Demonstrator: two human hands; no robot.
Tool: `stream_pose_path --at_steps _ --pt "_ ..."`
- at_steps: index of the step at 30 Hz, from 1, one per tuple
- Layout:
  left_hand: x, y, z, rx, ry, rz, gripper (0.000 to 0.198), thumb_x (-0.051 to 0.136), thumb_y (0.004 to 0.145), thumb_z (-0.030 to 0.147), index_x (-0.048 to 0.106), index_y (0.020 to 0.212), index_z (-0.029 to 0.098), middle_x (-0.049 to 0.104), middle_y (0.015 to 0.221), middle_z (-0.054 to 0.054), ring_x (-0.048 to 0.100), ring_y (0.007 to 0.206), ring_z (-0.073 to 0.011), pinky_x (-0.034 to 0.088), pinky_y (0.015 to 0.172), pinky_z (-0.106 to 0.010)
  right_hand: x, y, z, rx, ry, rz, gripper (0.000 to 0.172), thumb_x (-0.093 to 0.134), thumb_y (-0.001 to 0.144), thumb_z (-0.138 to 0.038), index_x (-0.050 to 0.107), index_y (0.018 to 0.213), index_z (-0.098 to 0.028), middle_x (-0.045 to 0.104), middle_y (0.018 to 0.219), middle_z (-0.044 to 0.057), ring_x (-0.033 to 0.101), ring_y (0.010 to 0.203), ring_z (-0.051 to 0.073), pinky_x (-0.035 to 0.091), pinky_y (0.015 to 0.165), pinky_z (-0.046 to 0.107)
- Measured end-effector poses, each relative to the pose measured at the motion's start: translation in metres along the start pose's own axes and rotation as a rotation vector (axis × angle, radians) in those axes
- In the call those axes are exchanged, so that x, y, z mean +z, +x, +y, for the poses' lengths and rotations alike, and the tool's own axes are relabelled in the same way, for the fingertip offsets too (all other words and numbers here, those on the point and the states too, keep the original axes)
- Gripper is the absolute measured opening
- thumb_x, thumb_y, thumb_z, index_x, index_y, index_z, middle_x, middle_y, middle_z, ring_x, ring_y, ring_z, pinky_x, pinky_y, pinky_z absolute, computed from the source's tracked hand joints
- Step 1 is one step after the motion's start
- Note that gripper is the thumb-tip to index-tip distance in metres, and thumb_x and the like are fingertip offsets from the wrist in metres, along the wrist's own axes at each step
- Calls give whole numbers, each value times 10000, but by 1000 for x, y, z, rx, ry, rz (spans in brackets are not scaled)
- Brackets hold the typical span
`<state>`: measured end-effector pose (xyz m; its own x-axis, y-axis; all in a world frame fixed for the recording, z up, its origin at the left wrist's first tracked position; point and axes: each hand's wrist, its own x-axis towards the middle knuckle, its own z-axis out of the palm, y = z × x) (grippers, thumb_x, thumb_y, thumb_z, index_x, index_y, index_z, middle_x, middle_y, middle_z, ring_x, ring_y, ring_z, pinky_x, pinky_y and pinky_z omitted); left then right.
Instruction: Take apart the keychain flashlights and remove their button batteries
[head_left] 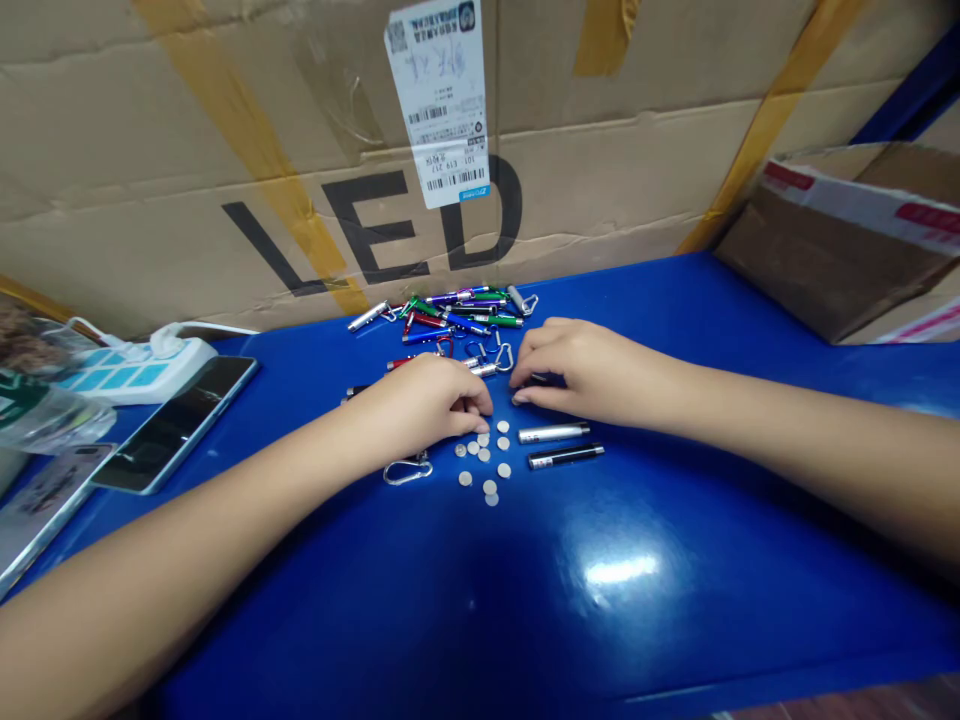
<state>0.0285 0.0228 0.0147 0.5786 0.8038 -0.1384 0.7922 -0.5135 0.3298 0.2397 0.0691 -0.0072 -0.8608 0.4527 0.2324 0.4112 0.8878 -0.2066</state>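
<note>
My left hand point(431, 400) is curled over the blue table, its thumb and fingertips close together just above a cluster of small round silver discs that look like button cells point(484, 455). Anything in that pinch is too small to make out. To the right, my right hand point(574, 370) has bent fingers, with a dark piece partly visible between thumb and fingers; its kind is hidden. Below it lie a silver tube point(555, 433) and a black tube point(566, 456), side by side. A silver carabiner clip point(407, 470) rests beneath my left wrist.
Several coloured mini flashlights point(465, 322) with clips are heaped behind my hands. A large cardboard box point(600, 180) stands along the back. At left are a phone point(184, 420) and a white power strip point(142, 370); an open carton point(840, 245) sits at right.
</note>
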Motion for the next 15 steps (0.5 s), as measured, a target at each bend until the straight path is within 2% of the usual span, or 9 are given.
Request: stream_pose_path --at_steps 3,8,11,15 --pt "0 -2 -1 -92 -95 -32 96 704 788 199 750 873 193 729 790 3 650 677 -129 465 629 -221 0 -1 1 8 -15 -19 130 652 839 -247 741 924 -208 669 890 47 601 846 192 444 779 351" --pt "0 -1 -6 -77 -31 10 139 741 773 242 746 901 188 705 832 -20 633 731 -146 469 717 -257 -1 -2 0 17 3 -26 163 630 862 -270 733 968 -201 655 923 68 593 876 202 448 798 359" --pt "-1 0 -9 -86 -2 -6 47 732 782 231 742 790 186 700 780 -16 622 762 -163 449 749 -276 -2 0 -1 53 15 26 167 608 876 -245 725 972 -175 656 937 81 587 885 206 454 811 361" --pt "-2 -1 -11 -111 -7 -10 80 737 776 256 731 769 177 694 708 -13 620 709 -164 433 660 -255 0 10 -4 52 -60 103 205 569 896 -231 705 1024 -148 649 978 101 570 912 223 458 817 376"
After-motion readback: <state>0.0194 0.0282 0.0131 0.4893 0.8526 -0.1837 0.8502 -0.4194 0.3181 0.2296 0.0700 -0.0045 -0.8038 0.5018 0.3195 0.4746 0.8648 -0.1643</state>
